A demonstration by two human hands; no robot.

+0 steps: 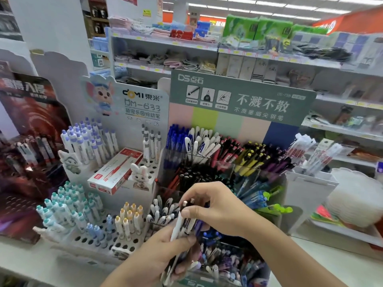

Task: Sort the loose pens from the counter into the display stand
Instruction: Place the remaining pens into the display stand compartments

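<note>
Fingers [187,213] of the right hand [215,206] are pinching one pen top while the left hand [165,251] is clenching the bundle of pens [182,226], which are looking light, stiff and slippery, best taken mid-barrel.

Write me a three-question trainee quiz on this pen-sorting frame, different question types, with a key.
1. True or false: the left hand grips a bundle of pens.
2. What lies on the white peg-hole stand? A) a red and white box B) a stapler C) a roll of tape
3. Fill in: the right hand pinches a pen at the ____ of the bundle.

Key: 1 true; 2 A; 3 top.
</note>
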